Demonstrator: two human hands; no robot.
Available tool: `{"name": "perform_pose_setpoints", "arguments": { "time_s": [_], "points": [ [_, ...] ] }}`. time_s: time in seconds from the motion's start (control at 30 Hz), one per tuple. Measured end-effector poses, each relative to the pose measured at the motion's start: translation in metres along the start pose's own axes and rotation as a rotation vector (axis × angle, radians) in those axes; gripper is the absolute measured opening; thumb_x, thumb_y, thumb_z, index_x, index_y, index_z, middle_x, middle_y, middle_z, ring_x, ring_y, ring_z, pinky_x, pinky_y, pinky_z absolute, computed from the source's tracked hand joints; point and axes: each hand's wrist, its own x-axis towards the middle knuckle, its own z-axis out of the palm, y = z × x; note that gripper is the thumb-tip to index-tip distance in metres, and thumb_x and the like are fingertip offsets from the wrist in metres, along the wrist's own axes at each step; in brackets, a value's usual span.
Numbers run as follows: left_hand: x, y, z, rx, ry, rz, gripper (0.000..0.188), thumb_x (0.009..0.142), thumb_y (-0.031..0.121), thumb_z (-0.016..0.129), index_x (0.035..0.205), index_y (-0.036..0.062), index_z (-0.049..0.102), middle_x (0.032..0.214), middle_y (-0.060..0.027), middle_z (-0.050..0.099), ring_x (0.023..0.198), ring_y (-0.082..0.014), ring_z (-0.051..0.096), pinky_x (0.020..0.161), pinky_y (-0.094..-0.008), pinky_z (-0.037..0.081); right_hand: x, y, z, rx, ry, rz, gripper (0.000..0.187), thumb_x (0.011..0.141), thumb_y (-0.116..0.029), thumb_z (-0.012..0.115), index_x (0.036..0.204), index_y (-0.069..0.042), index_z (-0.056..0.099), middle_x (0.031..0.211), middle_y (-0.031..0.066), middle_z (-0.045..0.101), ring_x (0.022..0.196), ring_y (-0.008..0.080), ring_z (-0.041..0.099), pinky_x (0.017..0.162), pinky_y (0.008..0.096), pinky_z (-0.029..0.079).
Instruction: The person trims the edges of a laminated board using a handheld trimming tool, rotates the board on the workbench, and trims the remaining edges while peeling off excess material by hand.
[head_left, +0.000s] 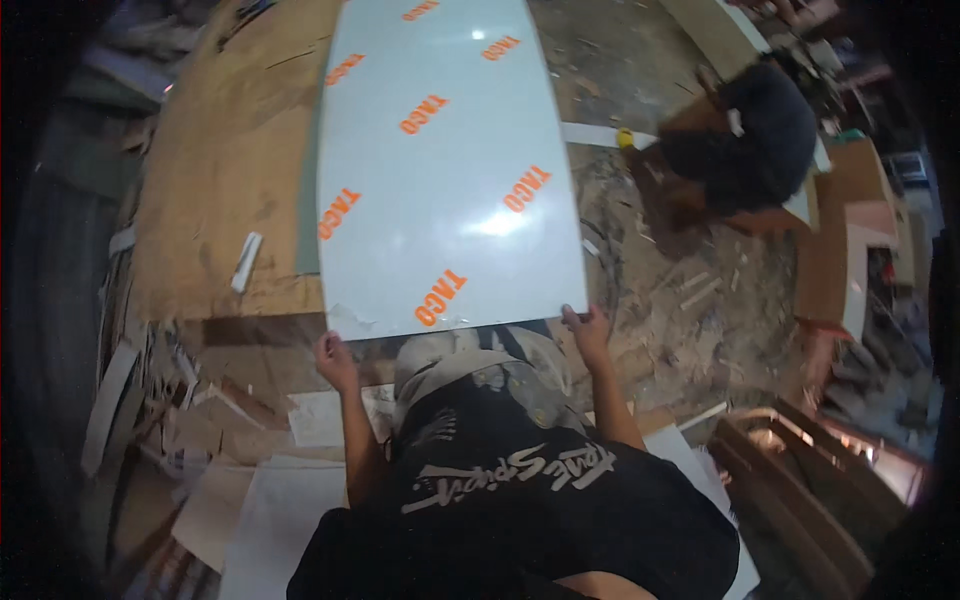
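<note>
Head view: my left hand (335, 362) and right hand (590, 332) pinch the near corners of the glossy white sheet (460, 190), which stretches away from my waist. Left of the sheet lies the wooden worktable (215, 150); right of it, a co-worker (765, 130) bends low. Uneven lifting, I judge, could flex the sheet and crack a corner.

Person wears a black T-shirt (590, 525) with large off-white brush-script lettering (520, 472) across the front, plus a smaller off-white striped print (432, 428) nearer the hem, pale beige-grey trousers (425, 362) with dark smudges, and left hand (335, 362), right hand (590, 328) and forearms (362, 440) bare.
</note>
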Motion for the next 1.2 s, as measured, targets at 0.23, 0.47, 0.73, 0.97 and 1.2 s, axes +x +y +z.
{"name": "perform_pose_setpoints", "arguments": {
  "time_s": [0.23, 0.47, 0.73, 0.97, 1.2],
  "points": [
    [0.018, -0.002, 0.020, 0.018, 0.095, 0.116, 0.040, 0.101, 0.034, 0.061, 0.115, -0.0036, 0.062, 0.109, -0.0130, 0.066, 0.099, -0.0233, 0.060, 0.088, -0.0374, 0.048, 0.002, 0.011, -0.008, -0.140, 0.229, -0.171, 0.035, 0.101, -0.032, 0.060, 0.110, 0.001, 0.071, 0.082, 0.0053, 0.070, 0.071, 0.0128, 0.066, 0.064, 0.0286, 0.051],
    [0.026, -0.003, 0.020, -0.126, 0.047, 0.000, 0.034, 0.100, 0.028, 0.063, 0.103, -0.0059, 0.065, 0.095, -0.0080, 0.067, 0.087, -0.0157, 0.058, 0.080, -0.0309, 0.048, -0.002, 0.024, -0.021, 0.483, 0.126, 0.243, 0.033, 0.101, -0.028, 0.063, 0.122, -0.003, 0.069, 0.097, 0.0039, 0.071, 0.083, 0.0137, 0.065, 0.074, 0.0291, 0.050],
    [0.028, -0.009, 0.024, -0.015, 0.122, 0.077, 0.035, 0.100, 0.030, 0.064, 0.099, -0.0052, 0.066, 0.091, -0.0087, 0.063, 0.085, -0.0188, 0.054, 0.080, -0.0351, 0.045, -0.005, 0.023, -0.011, 0.547, 0.091, 0.222, 0.033, 0.097, -0.032, 0.069, 0.116, -0.006, 0.068, 0.088, -0.0009, 0.066, 0.079, 0.0101, 0.063, 0.072, 0.0281, 0.050],
    [0.018, 0.001, 0.029, -0.003, 0.181, 0.130, 0.032, 0.101, 0.026, 0.063, 0.095, -0.0049, 0.064, 0.089, -0.0077, 0.062, 0.086, -0.0187, 0.054, 0.083, -0.0355, 0.046, 0.024, 0.004, -0.008, 0.386, 0.177, 0.205, 0.038, 0.095, -0.040, 0.070, 0.099, -0.003, 0.073, 0.082, 0.0019, 0.068, 0.070, 0.0094, 0.061, 0.067, 0.0278, 0.049],
    [0.017, -0.006, 0.030, -0.044, 0.213, 0.110, 0.033, 0.100, 0.026, 0.063, 0.093, -0.0067, 0.063, 0.089, -0.0098, 0.064, 0.085, -0.0201, 0.055, 0.086, -0.0360, 0.046, 0.073, -0.025, -0.007, 0.023, 0.109, 0.214, 0.051, 0.092, -0.048, 0.070, 0.091, 0.003, 0.075, 0.080, 0.0036, 0.065, 0.070, 0.0136, 0.055, 0.065, 0.0310, 0.045]
  ]
}}
